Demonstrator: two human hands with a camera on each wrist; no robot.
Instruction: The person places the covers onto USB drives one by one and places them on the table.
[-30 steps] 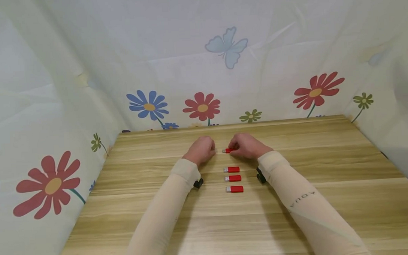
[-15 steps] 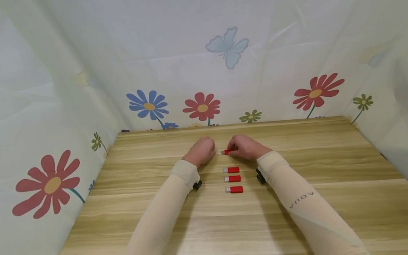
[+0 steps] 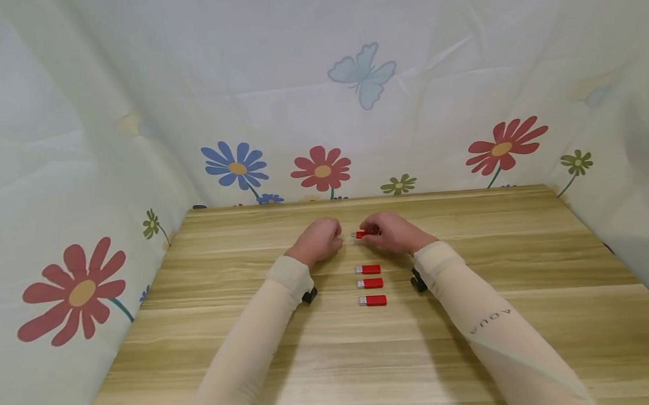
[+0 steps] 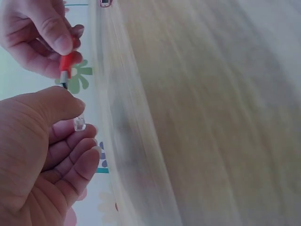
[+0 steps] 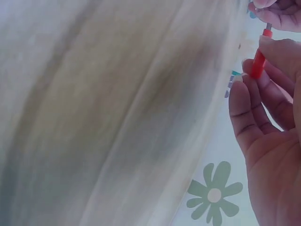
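In my right hand [image 3: 391,232] I pinch a red USB flash drive [image 5: 258,64] between thumb and fingers, its metal plug pointing at my left hand [image 3: 318,241]. Between the left thumb and fingers sits a small clear cap [image 4: 79,124], partly hidden by the thumb. In the left wrist view the plug stands apart from the cap, close to the left thumb. Nearer me, three more red flash drives lie in a column on the table: the far one [image 3: 372,269], the middle one [image 3: 374,283] and the near one [image 3: 376,300], plugs facing left.
The wood-grain table [image 3: 200,344] runs back to a white sheet [image 3: 276,61] printed with flowers and a butterfly. More of this sheeting hangs at the left and right sides. Dark wrist cameras are strapped under both sleeves.
The right hand, with the flash drive, has shifted slightly toward the back over the last half second. The left hand stays almost in place. The three flash drives on the table lie unmoved.
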